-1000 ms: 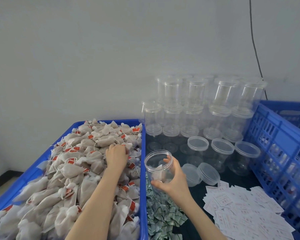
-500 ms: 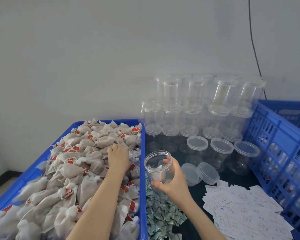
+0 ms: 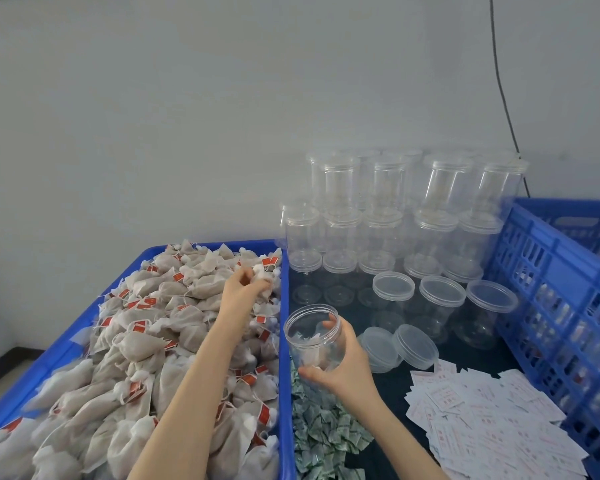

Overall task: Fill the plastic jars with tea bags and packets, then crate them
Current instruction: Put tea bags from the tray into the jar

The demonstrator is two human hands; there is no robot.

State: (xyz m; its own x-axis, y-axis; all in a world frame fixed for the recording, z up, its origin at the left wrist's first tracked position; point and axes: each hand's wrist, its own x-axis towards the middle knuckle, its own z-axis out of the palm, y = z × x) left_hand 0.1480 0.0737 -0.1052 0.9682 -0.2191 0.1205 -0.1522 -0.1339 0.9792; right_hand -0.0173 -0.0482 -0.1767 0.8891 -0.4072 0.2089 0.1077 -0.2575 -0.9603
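My right hand [image 3: 340, 367] grips an open clear plastic jar [image 3: 314, 336], tilted toward the left, with a few white packets inside. My left hand [image 3: 245, 289] is over the heap of tea bags [image 3: 146, 341] in the blue tray [image 3: 284, 341] and pinches a tea bag [image 3: 262, 273] near the tray's right rim. Small green-white packets [image 3: 323, 431] lie piled below the jar. White paper packets [image 3: 492, 420] with red print are spread at the lower right.
Stacks of lidded empty jars [image 3: 395, 209] stand against the wall, with more jars [image 3: 442, 306] in front and two loose lids [image 3: 397, 346] beside my right hand. A blue slatted crate [image 3: 565, 306] holding jars stands at the right.
My left hand has lifted from the heap and moved right toward the tray's rim, now pinching a tea bag. My right hand and the jar have barely moved.
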